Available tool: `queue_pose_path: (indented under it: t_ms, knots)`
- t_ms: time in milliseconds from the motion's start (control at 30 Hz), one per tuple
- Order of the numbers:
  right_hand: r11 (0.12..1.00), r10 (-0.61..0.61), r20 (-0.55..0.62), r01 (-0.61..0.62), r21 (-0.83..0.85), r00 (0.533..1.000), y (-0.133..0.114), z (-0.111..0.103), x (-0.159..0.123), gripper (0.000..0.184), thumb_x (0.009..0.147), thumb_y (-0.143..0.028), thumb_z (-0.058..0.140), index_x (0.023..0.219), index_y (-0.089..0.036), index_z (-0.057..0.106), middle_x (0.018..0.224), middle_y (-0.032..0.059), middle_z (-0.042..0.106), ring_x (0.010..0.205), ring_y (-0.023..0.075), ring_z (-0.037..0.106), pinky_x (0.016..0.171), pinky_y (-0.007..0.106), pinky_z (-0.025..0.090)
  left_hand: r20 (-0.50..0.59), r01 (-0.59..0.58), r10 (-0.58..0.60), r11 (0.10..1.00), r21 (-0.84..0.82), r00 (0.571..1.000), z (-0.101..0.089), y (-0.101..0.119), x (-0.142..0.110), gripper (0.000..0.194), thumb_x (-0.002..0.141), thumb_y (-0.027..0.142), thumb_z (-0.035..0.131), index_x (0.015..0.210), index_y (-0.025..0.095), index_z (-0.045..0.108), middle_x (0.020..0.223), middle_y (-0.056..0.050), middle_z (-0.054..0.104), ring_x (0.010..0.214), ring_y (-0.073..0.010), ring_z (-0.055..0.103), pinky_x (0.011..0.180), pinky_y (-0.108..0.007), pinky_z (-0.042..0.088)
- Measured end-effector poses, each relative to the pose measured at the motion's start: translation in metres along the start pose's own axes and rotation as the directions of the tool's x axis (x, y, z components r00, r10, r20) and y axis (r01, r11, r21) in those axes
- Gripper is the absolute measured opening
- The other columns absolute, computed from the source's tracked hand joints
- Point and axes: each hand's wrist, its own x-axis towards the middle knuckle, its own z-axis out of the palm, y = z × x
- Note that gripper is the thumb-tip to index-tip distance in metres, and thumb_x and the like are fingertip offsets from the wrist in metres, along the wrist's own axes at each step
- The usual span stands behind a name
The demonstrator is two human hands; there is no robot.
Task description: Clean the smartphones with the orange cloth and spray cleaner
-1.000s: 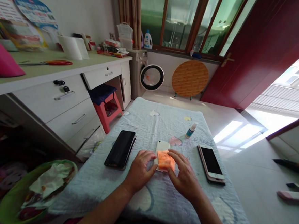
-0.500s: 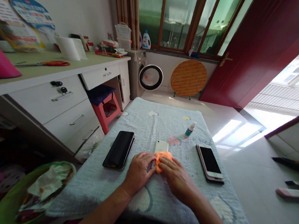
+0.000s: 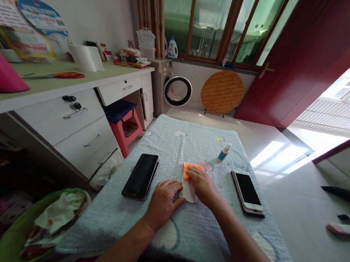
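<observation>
A white phone (image 3: 188, 192) lies back up on the cloth-covered table in front of me. My left hand (image 3: 164, 200) grips its left edge between thumb and fingers. Under the fingers of my right hand (image 3: 203, 185), a small orange cloth (image 3: 187, 172) is pressed on the phone's far end and hides it. A stack of phones with a black one on top (image 3: 142, 175) rests left of my left hand. To the right lies another stack, topped by a white-framed phone (image 3: 249, 190). Beyond my right hand stands a small spray bottle (image 3: 223, 153).
A pale blue patterned cloth (image 3: 168, 142) covers the table. On the left are a desk (image 3: 82, 120) with drawers, a red stool (image 3: 127, 129) and a green bin (image 3: 15, 231) with waste. Farther back are a washing machine with its door (image 3: 178, 91) open and a round wooden tabletop (image 3: 222, 92).
My right hand has slid the orange cloth away from me along the phone, from its near part to its far end. The near end now shows. My left hand keeps its grip.
</observation>
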Motion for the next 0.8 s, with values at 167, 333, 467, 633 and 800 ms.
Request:
queue_pose_path:
  t_ms: [167,333,467,633,800]
  knots:
    - [0.996,-0.057,0.022,0.055,0.068,0.998,-0.017,-0.001,-0.013,0.029,0.086,-0.008,0.055,0.106,-0.022,0.071,0.125,0.0081,0.066,0.121,0.0239,0.057,0.104,0.041,0.044,-0.051,0.02,-0.019,0.999,0.025,0.999,0.005,-0.005,-0.002,0.042,0.078,0.04,0.072,0.114,0.023,0.059,0.108,-0.009,0.065,0.103,-0.0299,0.059,0.092,-0.045,0.044]
    - [0.987,-0.082,0.069,0.071,0.144,0.994,-0.027,-0.001,-0.038,0.034,0.086,-0.007,0.054,0.111,-0.023,0.07,0.127,0.0073,0.065,0.123,0.0236,0.057,0.106,0.041,0.043,-0.13,-0.009,0.017,0.998,0.059,0.991,0.01,-0.011,-0.004,0.049,0.08,0.038,0.069,0.122,0.021,0.049,0.118,-0.013,0.057,0.113,-0.0307,0.054,0.098,-0.048,0.043]
    - [0.972,-0.078,0.096,0.054,0.23,0.992,-0.03,-0.013,-0.054,0.037,0.089,-0.008,0.048,0.114,-0.025,0.069,0.127,0.0059,0.065,0.121,0.0231,0.057,0.105,0.041,0.043,-0.138,-0.008,0.021,0.996,0.087,0.99,0.011,-0.012,-0.005,0.048,0.08,0.031,0.068,0.123,0.022,0.049,0.119,-0.011,0.056,0.115,-0.03,0.053,0.1,-0.049,0.043]
    - [0.921,0.067,0.164,-0.125,0.37,0.984,-0.027,-0.038,-0.062,0.031,0.092,-0.014,0.044,0.103,-0.023,0.071,0.099,0.0039,0.074,0.091,0.0196,0.068,0.083,0.032,0.051,-0.118,0.011,0.001,0.994,0.105,0.993,0.008,-0.01,-0.003,0.046,0.078,0.031,0.069,0.12,0.022,0.051,0.117,-0.009,0.057,0.113,-0.0291,0.054,0.098,-0.049,0.044]
    - [0.681,0.303,0.086,-0.279,0.677,0.949,-0.022,-0.035,-0.056,0.026,0.093,-0.036,0.049,0.109,-0.021,0.063,0.089,0.0031,0.069,0.078,0.0172,0.064,0.07,0.028,0.049,-0.056,-0.09,0.092,0.996,0.022,0.994,-0.002,-0.001,-0.002,0.043,0.08,0.033,0.068,0.119,0.021,0.055,0.12,-0.011,0.056,0.115,-0.0287,0.052,0.101,-0.048,0.042]
